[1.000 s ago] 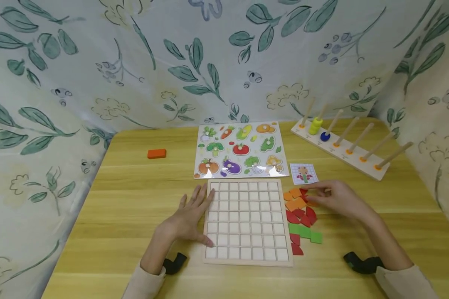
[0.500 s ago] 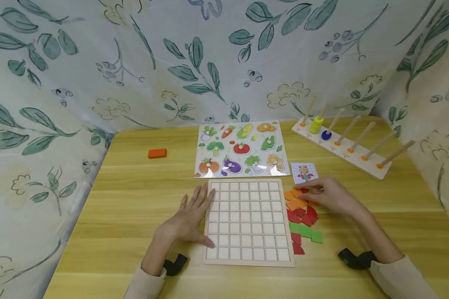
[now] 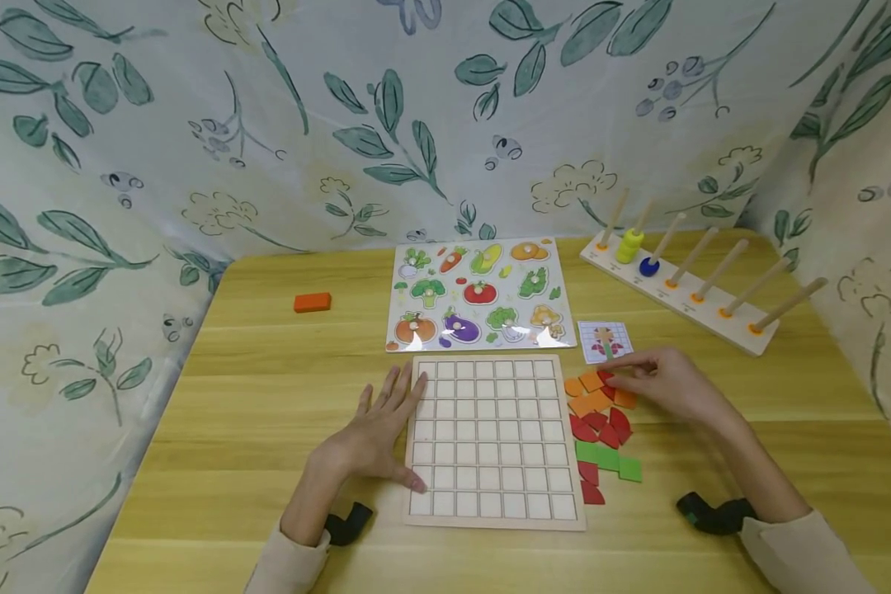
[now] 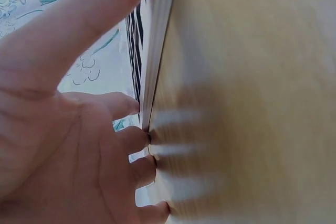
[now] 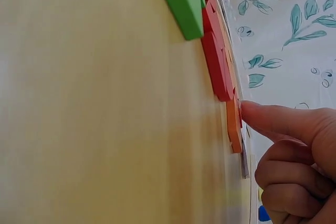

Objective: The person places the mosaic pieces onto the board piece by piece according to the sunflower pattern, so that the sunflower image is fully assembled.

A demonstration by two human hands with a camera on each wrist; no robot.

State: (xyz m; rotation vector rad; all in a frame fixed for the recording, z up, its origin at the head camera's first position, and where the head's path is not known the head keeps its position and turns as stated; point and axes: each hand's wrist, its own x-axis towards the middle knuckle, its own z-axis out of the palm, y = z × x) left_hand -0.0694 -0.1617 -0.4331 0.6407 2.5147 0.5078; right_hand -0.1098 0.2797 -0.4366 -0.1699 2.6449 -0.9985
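My left hand (image 3: 374,437) lies spread at the left edge of a wooden grid board (image 3: 493,522), thumb on its lower left corner. In the left wrist view the thumb (image 4: 89,24) reaches over the board's side. My right hand (image 3: 671,388) is above the pile right of the board, forefinger and thumb extended and apart. The thumb tip is right at a red piece (image 3: 609,391) among orange pieces (image 3: 589,403); the forefinger tip is at a small pattern card (image 3: 616,334). In the right wrist view the other fingers (image 5: 289,187) are curled under.
Below the orange pieces lie red quarter-round pieces (image 3: 619,425) and green squares (image 3: 629,469). Behind the board is a vegetable peg puzzle (image 3: 445,268). A peg stand (image 3: 683,309) with yellow and blue rings stands at the back right, an orange block (image 3: 313,303) at the back left.
My right hand slid left over the orange pieces, then back right to the red piece by the card. My left hand has stayed on the board.
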